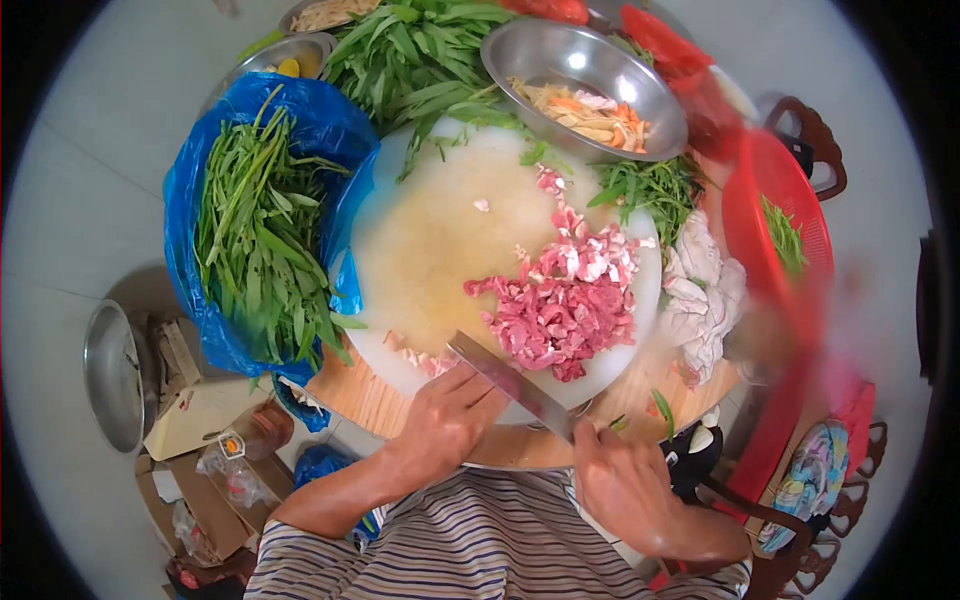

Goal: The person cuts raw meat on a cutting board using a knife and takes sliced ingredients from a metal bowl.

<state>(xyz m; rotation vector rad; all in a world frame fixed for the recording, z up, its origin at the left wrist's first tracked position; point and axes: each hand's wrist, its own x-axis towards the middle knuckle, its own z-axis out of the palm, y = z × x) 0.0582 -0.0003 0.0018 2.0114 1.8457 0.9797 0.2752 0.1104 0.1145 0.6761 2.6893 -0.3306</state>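
Steel knife point(512, 385) is slanted over the round white board point(420, 240) near 6 o'clock, tip toward 10, handle end toward 4. Chopped raw meat point(570, 325), red with some paler fatty bits, is heaped around 4 o'clock; pinkish scraps point(420, 358) sit near 7.

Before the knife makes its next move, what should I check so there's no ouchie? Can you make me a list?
1. Knife held by its handle: ok, the right hand is wrapped around that end.
2. Left hand well away from the blade: not ok, its fingers are right beside it.
3. Meat pile on the cutting board: ok.
4. Steel bowl away from the blade: ok, it's at the board's far side.
5. Left fingertips tucked in: cannot tell.
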